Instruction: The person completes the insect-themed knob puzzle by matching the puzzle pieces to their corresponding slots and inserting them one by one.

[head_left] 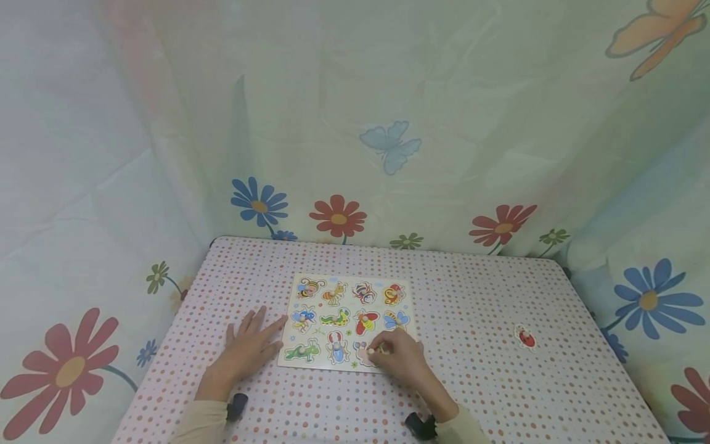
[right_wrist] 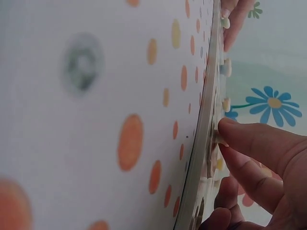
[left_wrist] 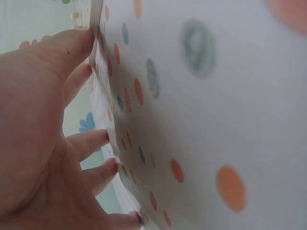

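Note:
A wooden peg puzzle board (head_left: 349, 300) with rows of insect pieces lies on the dotted table. My right hand (head_left: 400, 356) is over its lower right corner, in the head view. Thumb and forefinger of the right hand (right_wrist: 261, 163) pinch the small knob of a puzzle piece (right_wrist: 210, 155) at the board's surface, seen in the right wrist view. The fingers partly cover that piece, and its picture is unclear. My left hand (head_left: 246, 346) rests on the table with fingers spread, its fingertips at the board's left edge. In the left wrist view the left hand (left_wrist: 43, 124) holds nothing.
A red ladybug piece (head_left: 526, 338) lies loose on the table (head_left: 471, 394), well right of the board. Behind the table hangs a curtain (head_left: 310, 123) printed with flowers and butterflies, and it also runs along both sides.

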A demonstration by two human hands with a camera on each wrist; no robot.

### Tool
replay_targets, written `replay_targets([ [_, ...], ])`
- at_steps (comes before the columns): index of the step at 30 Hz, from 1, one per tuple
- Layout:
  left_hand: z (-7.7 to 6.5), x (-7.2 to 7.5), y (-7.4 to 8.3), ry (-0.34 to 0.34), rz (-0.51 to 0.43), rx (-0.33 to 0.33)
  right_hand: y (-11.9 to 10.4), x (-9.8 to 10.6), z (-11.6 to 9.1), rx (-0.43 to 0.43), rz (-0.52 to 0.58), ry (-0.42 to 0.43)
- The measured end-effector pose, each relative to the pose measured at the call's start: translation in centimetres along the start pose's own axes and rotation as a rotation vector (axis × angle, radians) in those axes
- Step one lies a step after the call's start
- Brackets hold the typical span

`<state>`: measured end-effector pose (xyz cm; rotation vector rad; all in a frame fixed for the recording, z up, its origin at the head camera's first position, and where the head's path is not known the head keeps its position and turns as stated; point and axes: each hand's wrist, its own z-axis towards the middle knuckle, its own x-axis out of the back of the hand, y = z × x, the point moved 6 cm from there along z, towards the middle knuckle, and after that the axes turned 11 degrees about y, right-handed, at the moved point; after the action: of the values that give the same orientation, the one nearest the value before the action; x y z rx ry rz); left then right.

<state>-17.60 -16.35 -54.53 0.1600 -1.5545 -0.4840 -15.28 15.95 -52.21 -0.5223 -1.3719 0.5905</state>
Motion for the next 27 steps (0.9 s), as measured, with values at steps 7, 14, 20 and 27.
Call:
replay_targets([
  [7, 0.02, 0.03, 0.0, -0.006, -0.003, 0.0, 0.07, -0.13, -0.04, -0.005, -0.009, -0.004],
  [14, -0.01, 0.04, 0.03, -0.007, -0.006, 0.003, 0.09, -0.11, 0.02, 0.012, -0.01, -0.016],
  [20, -0.02, 0.12, 0.11, 0.002, 0.0, -0.001, -0.03, -0.03, 0.14, 0.022, -0.028, -0.02],
  [27, 0.03, -0.01, -0.01, -0.001, 0.004, 0.001, -0.3, 0.1, 0.23, 0.045, -0.07, -0.014],
])
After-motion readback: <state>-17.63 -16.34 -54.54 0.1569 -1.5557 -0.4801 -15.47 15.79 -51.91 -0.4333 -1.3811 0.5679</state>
